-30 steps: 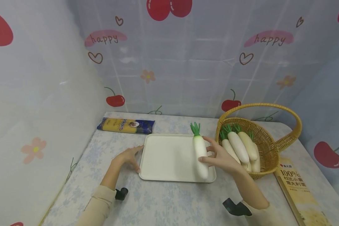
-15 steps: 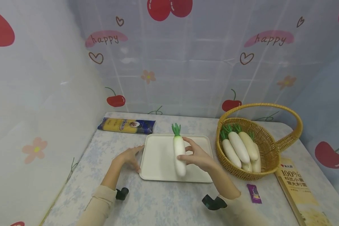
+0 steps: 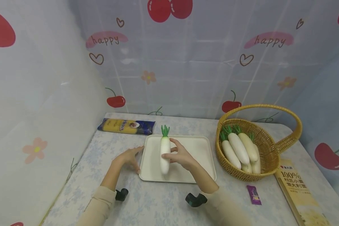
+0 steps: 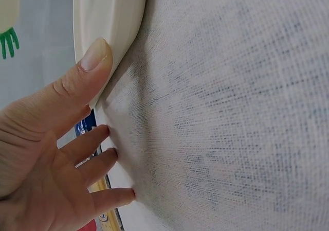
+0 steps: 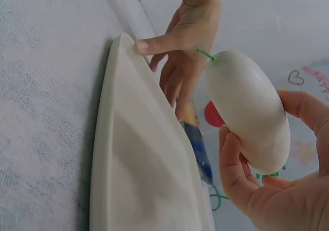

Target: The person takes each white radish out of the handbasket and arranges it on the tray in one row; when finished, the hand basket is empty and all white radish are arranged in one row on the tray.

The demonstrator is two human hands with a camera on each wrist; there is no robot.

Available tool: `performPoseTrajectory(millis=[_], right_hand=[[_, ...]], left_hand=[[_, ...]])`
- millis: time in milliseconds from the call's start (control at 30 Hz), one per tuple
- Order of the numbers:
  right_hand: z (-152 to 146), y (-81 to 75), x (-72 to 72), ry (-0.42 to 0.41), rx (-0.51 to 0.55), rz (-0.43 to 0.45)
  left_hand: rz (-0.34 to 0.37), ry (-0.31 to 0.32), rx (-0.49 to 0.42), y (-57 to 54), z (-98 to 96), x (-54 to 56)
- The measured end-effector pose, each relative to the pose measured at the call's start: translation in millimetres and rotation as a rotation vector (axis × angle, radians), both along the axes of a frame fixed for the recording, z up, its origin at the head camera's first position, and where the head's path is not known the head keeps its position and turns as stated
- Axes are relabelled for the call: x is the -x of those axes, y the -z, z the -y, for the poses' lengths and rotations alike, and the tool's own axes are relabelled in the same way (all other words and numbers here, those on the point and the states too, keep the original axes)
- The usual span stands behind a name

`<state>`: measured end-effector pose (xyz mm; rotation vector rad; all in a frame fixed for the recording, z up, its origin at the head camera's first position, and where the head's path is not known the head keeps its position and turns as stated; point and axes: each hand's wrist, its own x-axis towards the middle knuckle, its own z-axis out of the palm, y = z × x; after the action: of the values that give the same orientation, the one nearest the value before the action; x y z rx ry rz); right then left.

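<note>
A white radish (image 3: 165,150) with green leaf stubs is pinched between the thumb and fingers of my right hand (image 3: 182,157), leaves pointing away from me. It is held above the left part of a cream rectangular tray (image 3: 196,149); the right wrist view shows the radish (image 5: 249,110) apart from the tray (image 5: 149,154). My left hand (image 3: 128,157) rests at the tray's left edge, fingers spread. In the left wrist view its thumb (image 4: 95,56) touches the tray's rim, and the other fingertips rest on or close to the tablecloth.
A wicker basket (image 3: 228,167) with a tall handle stands to the right, holding several white radishes (image 3: 238,147). Near it lie a small purple packet (image 3: 254,195) and a yellow pasta box (image 3: 299,191). Behind the tray's left side is a blue and yellow pasta bag (image 3: 126,126).
My right hand has carried the radish leftward from the tray's right side to its left part. The purple packet has come into view from behind the right arm. My left hand stays put.
</note>
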<state>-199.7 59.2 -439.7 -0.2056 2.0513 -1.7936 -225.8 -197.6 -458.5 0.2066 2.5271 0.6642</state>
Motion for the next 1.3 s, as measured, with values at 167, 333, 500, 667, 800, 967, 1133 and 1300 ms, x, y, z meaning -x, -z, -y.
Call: performPoseTrajectory(millis=[167, 333, 500, 667, 800, 967, 1133, 1300], right_hand=[[14, 12.2, 7.8, 0.009, 0.006, 0.016], [29, 22.8, 13.0, 0.006, -0.011, 0.041], [41, 28.4, 15.2, 0.003, -0.025, 0.05], [50, 33.7, 15.7, -0.001, -0.039, 0.037], [56, 37.7, 16.8, 0.002, -0.059, 0.029], [61, 36.9, 16.7, 0.016, -0.097, 0.016], [65, 33.6, 15.7, 0.034, -0.118, 0.009], [67, 33.4, 15.1, 0.054, -0.16, -0.01]], left_hand=[[-0.003, 0.002, 0.002, -2.3, 0.0, -0.4], [-0.009, 0.015, 0.012, -2.2, 0.7, -0.9], [-0.014, 0.02, 0.008, -2.3, 0.8, -2.0], [-0.007, 0.017, 0.012, -2.6, -0.1, -2.9], [0.001, 0.011, 0.012, -1.8, 0.1, -2.8], [0.004, 0.013, 0.013, -1.0, 1.0, -2.1], [0.0, 0.018, 0.009, -1.1, 1.3, -1.8], [-0.008, 0.019, 0.007, -0.8, 1.3, -2.0]])
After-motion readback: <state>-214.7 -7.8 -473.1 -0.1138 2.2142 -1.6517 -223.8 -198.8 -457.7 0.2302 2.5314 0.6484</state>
